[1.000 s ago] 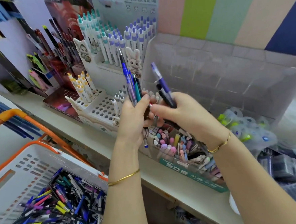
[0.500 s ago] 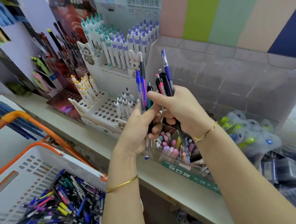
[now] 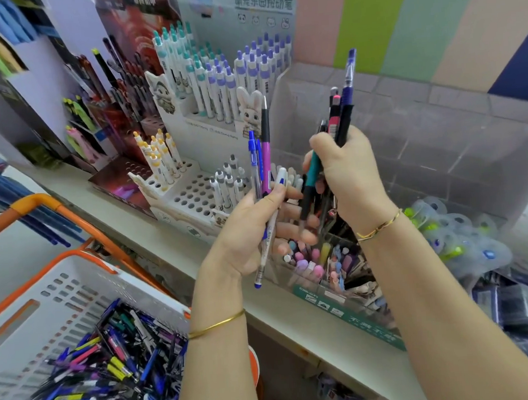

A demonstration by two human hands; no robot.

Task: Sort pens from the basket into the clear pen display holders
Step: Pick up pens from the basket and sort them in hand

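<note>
Head view: both hands raised, each clamped on its own pens.
Left hand [image 3: 249,229]: grips a few pens [image 3: 265,168], blue, magenta, white.
Right hand [image 3: 348,175]: grips a larger bunch [image 3: 344,110], ends up.
Basket [image 3: 45,308]: heaped with pens; most sorting appears left.
Clear holder [image 3: 306,287]: below hands, partly filled.
Writing: header card [image 3: 262,0] reads "萌宠乐园按动笔"; green strip [image 3: 349,315] unreadable.

A stationery shop; printed cardboard display stands [image 3: 190,198] hold pens [image 3: 216,78] in tidy rows along a shelf [image 3: 296,318]; a clear holder [image 3: 305,279] beside them carries a green label [image 3: 349,318]; a shopping basket [image 3: 45,302] with orange handles [image 3: 38,201] is heaped with more.
</note>
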